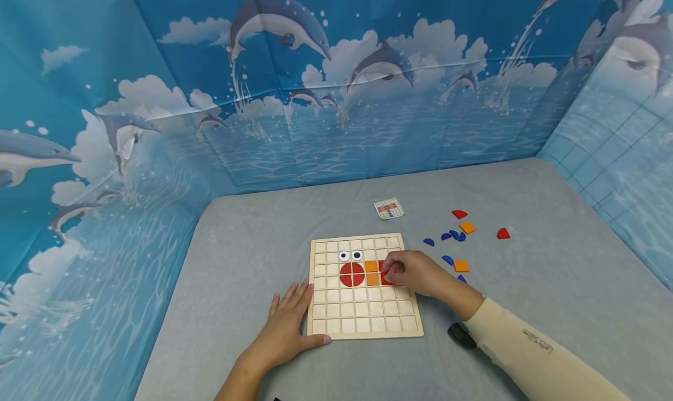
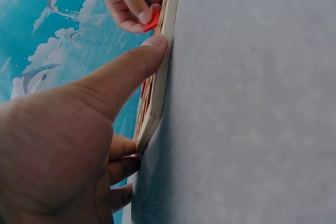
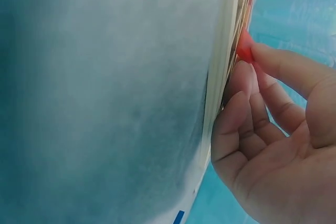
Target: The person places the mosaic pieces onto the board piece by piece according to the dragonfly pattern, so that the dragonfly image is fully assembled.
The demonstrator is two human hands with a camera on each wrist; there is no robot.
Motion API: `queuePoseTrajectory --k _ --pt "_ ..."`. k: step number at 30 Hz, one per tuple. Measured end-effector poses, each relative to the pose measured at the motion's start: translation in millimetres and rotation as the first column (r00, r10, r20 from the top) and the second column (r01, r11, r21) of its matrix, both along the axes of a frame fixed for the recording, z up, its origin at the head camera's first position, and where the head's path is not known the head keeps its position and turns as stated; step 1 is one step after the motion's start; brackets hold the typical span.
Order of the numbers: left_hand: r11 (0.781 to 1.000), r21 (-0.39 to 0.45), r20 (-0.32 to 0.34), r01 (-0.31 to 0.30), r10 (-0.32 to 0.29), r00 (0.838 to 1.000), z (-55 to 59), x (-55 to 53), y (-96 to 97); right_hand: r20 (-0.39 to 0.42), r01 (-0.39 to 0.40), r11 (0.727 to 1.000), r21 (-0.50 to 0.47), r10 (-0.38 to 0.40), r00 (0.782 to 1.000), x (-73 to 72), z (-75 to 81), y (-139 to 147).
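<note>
A wooden grid board lies on the grey surface. On it are two eye pieces, a red circle of quarter pieces, and orange squares. My left hand rests at the board's near left corner, fingers spread along the left side and thumb on the near edge. With thumb and fingertips my right hand pinches a red piece over the board, right of the orange squares. Red also shows beneath that hand; its fingers partly hide the piece's shape.
Loose blue half-round pieces, orange squares and red quarter pieces lie right of the board. A small pattern card lies behind it. A black object sits by the right sleeve. Dolphin-print curtains stand behind.
</note>
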State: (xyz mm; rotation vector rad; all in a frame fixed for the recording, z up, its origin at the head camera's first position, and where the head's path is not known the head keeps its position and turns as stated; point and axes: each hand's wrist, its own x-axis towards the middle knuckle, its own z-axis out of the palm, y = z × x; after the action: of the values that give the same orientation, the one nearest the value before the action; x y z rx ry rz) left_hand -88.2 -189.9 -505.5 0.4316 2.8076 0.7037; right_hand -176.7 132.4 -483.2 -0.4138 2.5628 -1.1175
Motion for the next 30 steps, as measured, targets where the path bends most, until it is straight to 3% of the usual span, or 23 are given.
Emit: queuePoseTrajectory --k 7,22,30 --pt "1.0 0.006 -0.008 0.004 -0.004 1.0 -0.1 -0.3 0.2 -0.047 -0.008 1.0 0.021 0.009 0.999 0.4 -0.3 -2.4" --pt "1.0 0.013 -0.017 0.009 -0.009 1.0 0.4 -0.7 -0.2 -0.07 0.0 1.0 0.024 0.002 0.998 0.6 -1.9 -1.0" --pt "1.0 0.004 -0.012 0.006 -0.006 1.0 0.1 -0.4 0.4 -0.099 0.074 0.997 -0.019 -0.075 0.992 -0.1 5.7 7.9"
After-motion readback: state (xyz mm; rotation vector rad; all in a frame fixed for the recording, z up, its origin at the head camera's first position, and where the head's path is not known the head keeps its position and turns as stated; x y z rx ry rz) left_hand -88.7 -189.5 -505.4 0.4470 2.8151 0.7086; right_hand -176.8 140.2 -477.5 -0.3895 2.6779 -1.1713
